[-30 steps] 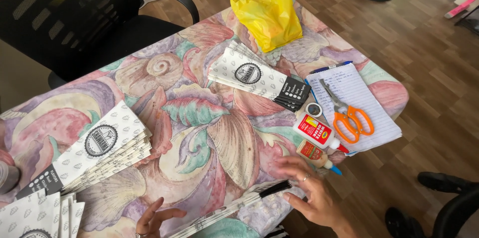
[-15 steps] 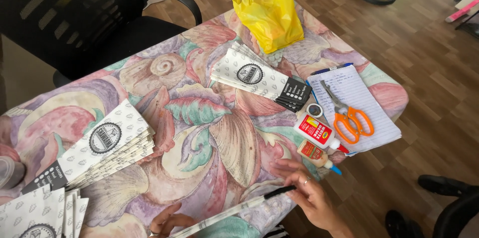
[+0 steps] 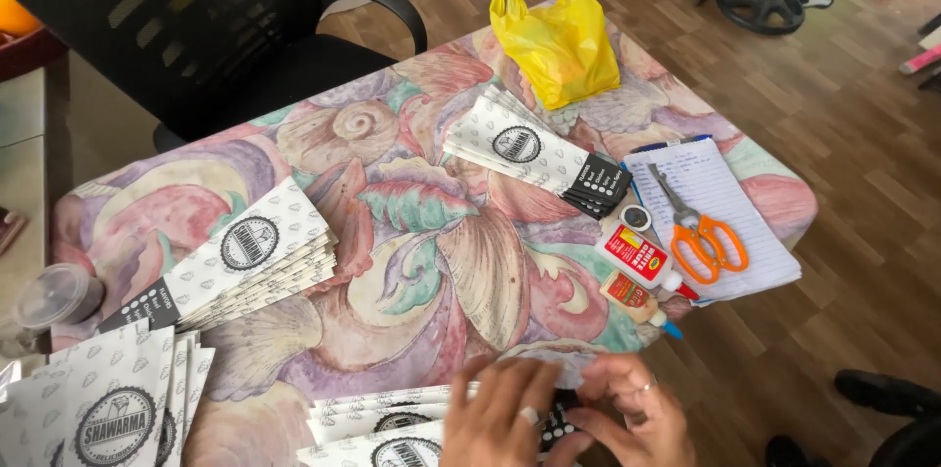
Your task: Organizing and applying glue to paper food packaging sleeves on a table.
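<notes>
Left hand: the left hand (image 3: 500, 418) lay at the near table edge, fingers bent and pressed down on the near stack of printed paper sleeves (image 3: 387, 423), gripping its right end.
Right hand: the right hand (image 3: 627, 413) met the left over the same end of the stack, its fingers curled around the dark printed tip; a ring showed on one finger.
Near stack: white sleeves with a round dark emblem, lying flat and fanned slightly, partly cut off by the bottom of the view.
Left stack: a second pile of sleeves (image 3: 240, 256) lay at an angle on the left half of the table, well apart from the hands.
Corner pile: more sleeves (image 3: 108, 408) overlapped at the lower left.
Far stack: a third pile (image 3: 534, 153) lay near the yellow plastic bag (image 3: 554, 41).
Right side: orange scissors (image 3: 701, 232) rested on a lined notepad (image 3: 720, 212); two glue bottles (image 3: 637, 261) lay just beside it.
Surface: a floral tablecloth (image 3: 431, 232) covered the table.
Surroundings: a black office chair (image 3: 186, 26) stood behind the table; a clear plastic cup (image 3: 54, 295) sat at the left edge.
</notes>
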